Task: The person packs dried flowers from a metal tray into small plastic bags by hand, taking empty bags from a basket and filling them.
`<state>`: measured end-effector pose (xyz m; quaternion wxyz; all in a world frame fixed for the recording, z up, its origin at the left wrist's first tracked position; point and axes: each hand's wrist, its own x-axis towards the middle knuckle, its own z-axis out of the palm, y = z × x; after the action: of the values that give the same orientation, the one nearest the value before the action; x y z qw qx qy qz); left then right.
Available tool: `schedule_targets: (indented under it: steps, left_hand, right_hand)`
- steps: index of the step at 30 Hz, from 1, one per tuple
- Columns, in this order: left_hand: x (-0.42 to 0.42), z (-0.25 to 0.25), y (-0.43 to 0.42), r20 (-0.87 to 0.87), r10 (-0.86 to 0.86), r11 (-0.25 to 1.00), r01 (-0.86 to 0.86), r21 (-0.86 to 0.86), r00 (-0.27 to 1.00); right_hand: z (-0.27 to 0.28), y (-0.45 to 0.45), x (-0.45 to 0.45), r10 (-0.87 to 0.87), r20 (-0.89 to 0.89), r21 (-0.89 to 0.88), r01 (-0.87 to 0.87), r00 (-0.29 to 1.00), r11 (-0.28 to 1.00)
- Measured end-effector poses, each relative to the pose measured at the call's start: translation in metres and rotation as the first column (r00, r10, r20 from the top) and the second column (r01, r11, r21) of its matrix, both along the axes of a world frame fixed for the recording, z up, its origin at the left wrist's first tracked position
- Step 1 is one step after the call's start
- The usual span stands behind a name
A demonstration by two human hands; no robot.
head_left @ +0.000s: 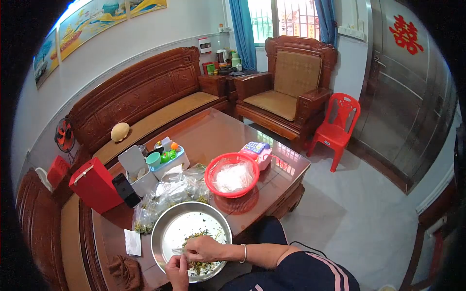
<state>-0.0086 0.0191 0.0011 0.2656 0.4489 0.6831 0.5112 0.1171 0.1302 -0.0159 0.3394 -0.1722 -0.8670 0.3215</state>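
Observation:
A round metal basin (158, 227) holds loose dried plant bits (200, 268), green, yellow and dark. Over it my right hand (205, 249), with a bangle at the wrist, is closed in a pinch. A thin pale strip, apparently the edge of a small plastic bag (177, 250), sticks out from its fingers. My left hand (177, 271) is pinched at the basin's near rim, its fingertips close against the right ones. Just beyond the basin lie several clear filled bags (172, 196) with similar plant bits inside. A red basket (208, 182) contains clear plastic bags (235, 177).
On the glass-topped table (208, 128) stand a phone (125, 190), a red box (95, 185), a tub of toys (180, 160) and a toy register (262, 154). A paper tissue (132, 242) and a brown cloth (124, 272) lie left. A red chair (338, 128) stands right.

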Motion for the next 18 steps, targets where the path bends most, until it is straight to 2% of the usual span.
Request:
schedule_targets:
  steps: [3,8,12,18]
  left_hand:
    - [-0.001,0.001,-0.001,-0.060,0.022,1.000,-0.024,-0.019,0.998]
    - [-0.002,0.004,0.001,-0.134,0.033,0.999,-0.036,-0.019,0.990]
    - [-0.001,0.005,0.002,-0.108,-0.018,1.000,0.020,0.021,0.994]
    - [0.001,0.017,0.001,0.047,-0.036,0.999,0.035,0.024,0.998]
  right_hand:
    - [-0.002,0.002,0.001,-0.063,-0.019,0.044,0.064,0.998,0.997]
    - [0.004,0.001,0.004,-0.147,0.073,0.119,0.138,0.986,0.983]
    - [0.005,-0.011,-0.001,-0.057,-0.177,0.187,0.090,0.982,0.978]
    - [0.018,-0.017,0.004,0.060,-0.171,0.363,0.007,0.983,0.932]
